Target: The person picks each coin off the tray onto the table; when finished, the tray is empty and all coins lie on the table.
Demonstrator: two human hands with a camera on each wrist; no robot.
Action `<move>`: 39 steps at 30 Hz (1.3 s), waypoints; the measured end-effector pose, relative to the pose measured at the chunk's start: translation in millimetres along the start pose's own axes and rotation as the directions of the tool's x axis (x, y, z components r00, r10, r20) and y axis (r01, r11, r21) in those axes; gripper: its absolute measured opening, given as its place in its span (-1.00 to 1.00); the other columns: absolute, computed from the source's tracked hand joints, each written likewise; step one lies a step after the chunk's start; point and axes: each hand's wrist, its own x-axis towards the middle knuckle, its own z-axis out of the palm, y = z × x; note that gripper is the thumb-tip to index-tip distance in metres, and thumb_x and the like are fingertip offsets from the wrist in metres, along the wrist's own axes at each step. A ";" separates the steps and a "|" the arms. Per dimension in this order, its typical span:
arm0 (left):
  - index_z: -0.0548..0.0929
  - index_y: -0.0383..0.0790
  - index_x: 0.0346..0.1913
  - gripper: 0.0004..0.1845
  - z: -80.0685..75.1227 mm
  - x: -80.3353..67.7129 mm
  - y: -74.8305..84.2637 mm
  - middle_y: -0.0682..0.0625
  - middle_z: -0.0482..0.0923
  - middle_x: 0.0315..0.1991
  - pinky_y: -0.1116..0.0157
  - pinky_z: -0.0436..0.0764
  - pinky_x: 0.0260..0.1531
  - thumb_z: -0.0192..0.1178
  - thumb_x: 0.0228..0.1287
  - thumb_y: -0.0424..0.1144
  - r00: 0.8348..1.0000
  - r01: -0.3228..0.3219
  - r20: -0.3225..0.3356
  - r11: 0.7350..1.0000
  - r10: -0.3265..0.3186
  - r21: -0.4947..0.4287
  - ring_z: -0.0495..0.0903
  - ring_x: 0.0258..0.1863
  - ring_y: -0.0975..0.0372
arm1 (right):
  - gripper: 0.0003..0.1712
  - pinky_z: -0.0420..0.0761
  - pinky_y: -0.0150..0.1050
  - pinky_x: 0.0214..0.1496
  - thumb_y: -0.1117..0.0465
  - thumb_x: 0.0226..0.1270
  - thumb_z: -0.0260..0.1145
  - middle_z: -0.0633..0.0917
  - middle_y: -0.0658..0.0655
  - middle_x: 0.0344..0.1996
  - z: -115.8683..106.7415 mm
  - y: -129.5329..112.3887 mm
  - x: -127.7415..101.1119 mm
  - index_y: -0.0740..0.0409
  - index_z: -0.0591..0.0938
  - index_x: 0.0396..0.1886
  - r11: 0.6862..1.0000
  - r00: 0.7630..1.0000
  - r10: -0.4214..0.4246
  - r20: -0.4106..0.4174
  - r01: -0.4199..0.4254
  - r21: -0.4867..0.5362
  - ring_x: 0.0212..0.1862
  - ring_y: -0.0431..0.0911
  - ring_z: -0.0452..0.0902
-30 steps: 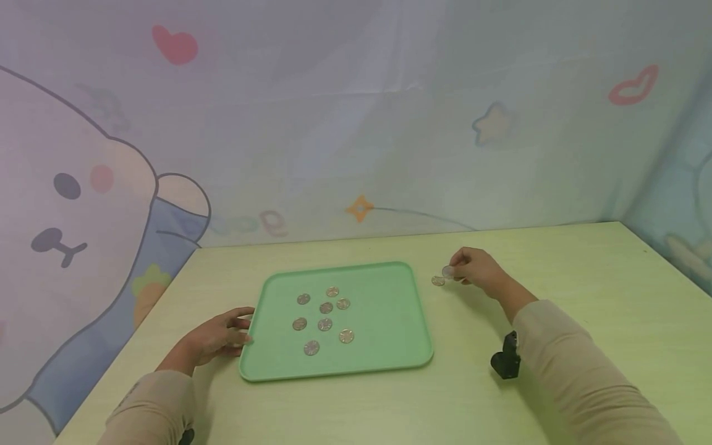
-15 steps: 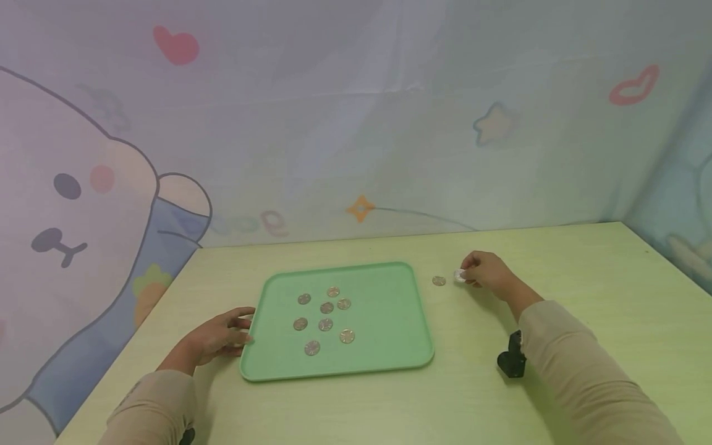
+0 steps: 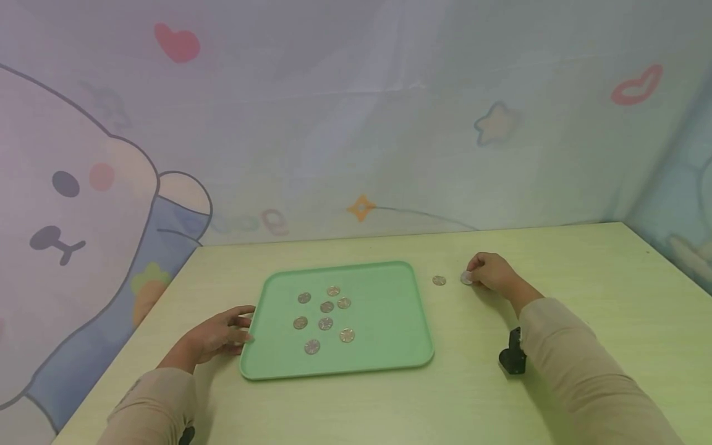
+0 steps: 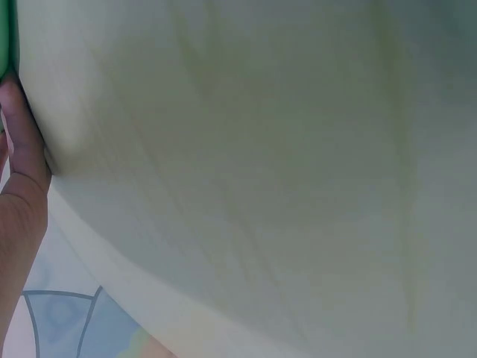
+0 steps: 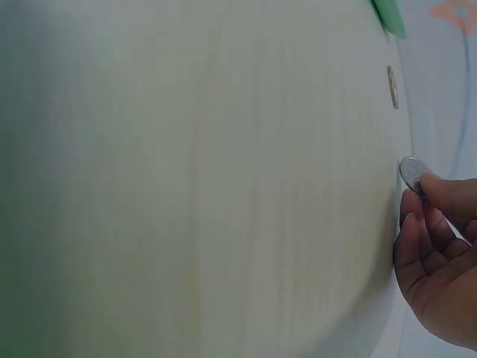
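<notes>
In the head view, a silver coin (image 3: 466, 277) is pinched between the thumb and fingers of my right hand (image 3: 492, 274), low over the table right of the tray. The right wrist view shows this coin (image 5: 412, 174) tilted, its lower edge at the tabletop. Another coin (image 3: 439, 280) lies flat between the hand and the tray. My left hand (image 3: 214, 337) rests at the left rim of the green tray (image 3: 389, 315), fingertips touching its edge. Several coins lie spread on the tray, among them one coin (image 3: 312, 347) near its front.
The pale yellow-green table (image 3: 361, 408) meets a printed cloth backdrop (image 3: 334, 123) at the back. A black wrist-camera mount (image 3: 513, 353) hangs below the right sleeve.
My right hand has moved a little right with its coin, away from the coin lying by the tray, and lowered it toward the tabletop. The left hand and tray have stayed put.
</notes>
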 end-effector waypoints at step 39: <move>-0.03 -0.39 0.27 -0.26 1.4 0.3 1.1 -0.32 0.09 0.08 0.19 0.45 -0.22 0.12 0.07 -0.38 1.000 -0.007 0.014 1.000 0.007 0.000 0.41 -0.19 0.16 | -0.80 0.39 -0.26 -0.41 0.35 0.10 0.15 0.46 0.20 -0.45 1.6 -7.6 -1.2 0.42 0.40 -0.32 0.986 0.996 0.075 -0.039 -0.080 -0.148 -0.43 -0.06 0.34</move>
